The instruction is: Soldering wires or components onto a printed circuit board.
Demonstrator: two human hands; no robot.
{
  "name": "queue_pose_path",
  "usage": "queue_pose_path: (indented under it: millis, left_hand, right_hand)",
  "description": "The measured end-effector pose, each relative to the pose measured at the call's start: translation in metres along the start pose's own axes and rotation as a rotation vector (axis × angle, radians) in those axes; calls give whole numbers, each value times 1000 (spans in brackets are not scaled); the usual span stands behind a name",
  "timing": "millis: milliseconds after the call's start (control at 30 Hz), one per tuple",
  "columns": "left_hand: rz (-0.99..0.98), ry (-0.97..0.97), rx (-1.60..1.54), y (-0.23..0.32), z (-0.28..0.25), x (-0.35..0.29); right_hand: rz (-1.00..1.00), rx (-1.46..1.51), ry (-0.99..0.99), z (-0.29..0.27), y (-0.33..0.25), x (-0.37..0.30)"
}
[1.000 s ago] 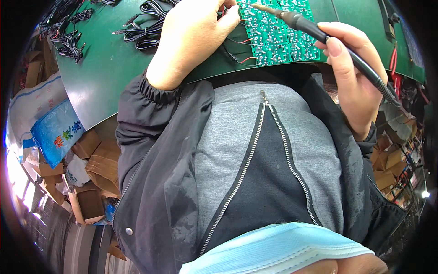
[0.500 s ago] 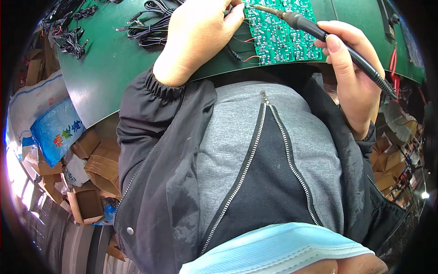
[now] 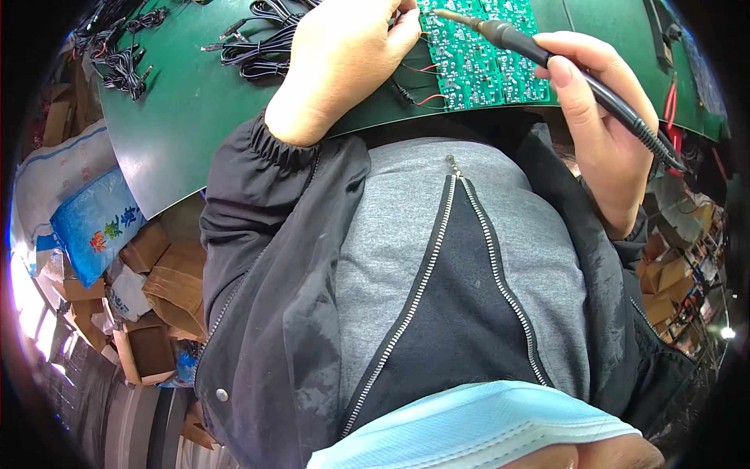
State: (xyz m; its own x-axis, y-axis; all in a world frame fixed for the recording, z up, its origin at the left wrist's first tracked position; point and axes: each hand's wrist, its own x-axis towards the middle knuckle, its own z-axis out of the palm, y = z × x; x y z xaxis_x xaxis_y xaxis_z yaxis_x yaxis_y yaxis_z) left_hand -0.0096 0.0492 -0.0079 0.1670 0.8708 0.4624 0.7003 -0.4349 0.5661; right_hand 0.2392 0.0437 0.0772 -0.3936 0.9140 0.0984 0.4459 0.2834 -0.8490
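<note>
Mask and jacket: a pale blue mask (image 3: 476, 418) and a dark jacket (image 3: 269, 313) fill the near side; the elasticated cuff sits above the left wrist, likely keeping cloth off the work.
Right hand: the right hand (image 3: 600, 109) pinches a soldering iron (image 3: 519, 44) like a pen, thumb against fingers, a grip that probably suits fine steering; its cord trails behind, away from the tip.
Iron tip: over the boards' upper left; contact cannot be told.
Left hand: the left hand (image 3: 344, 66) bends in at the boards' left edge, thumb and fingers close; what they pinch, if anything, is hidden.
Circuit boards: the green circuit boards (image 3: 478, 72) lie component side up near the desk's front edge, apparently for easy reach; red wires (image 3: 431, 99) stick out leftward.
Cables: black cable bundles (image 3: 258, 56) lie left, seemingly to be handy.
Desk: a smooth green desk (image 3: 168, 137).
Room: cardboard boxes (image 3: 178, 285) and a blue-and-white bag (image 3: 98, 230) crowd below, left.
</note>
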Motion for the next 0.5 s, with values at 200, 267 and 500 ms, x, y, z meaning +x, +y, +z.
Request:
queue_pose_path:
  millis: [200,267,500]
  left_hand:
    - [-11,4,6,-1,-2,0]
    - [21,19,23,-6,-1,-2]
    - [-101,-57,-5,14,-41,-6]
  right_hand:
    - [11,-41,133,-2,1,-3]
    - [15,-21,133,0,1,-3]
    - [-11,56,205,-3,13,-4]
